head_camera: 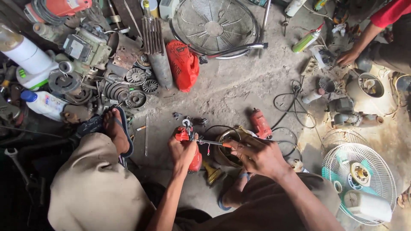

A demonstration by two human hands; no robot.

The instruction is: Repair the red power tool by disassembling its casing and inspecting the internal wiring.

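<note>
Much of the small red power tool (188, 147) is hidden under the left hand (182, 152), and the tip of the screwdriver is hard to make out among wires. The left hand is wrapped closed around the tool's red body, low in the view toward six o'clock, above the concrete floor (239, 92). The right hand (257, 156) pinches a thin metal screwdriver with an orange handle (212, 143), its shaft lying level and pointing toward nine o'clock into the tool. Another person's hand (347, 57) rests among parts at two o'clock.
</note>
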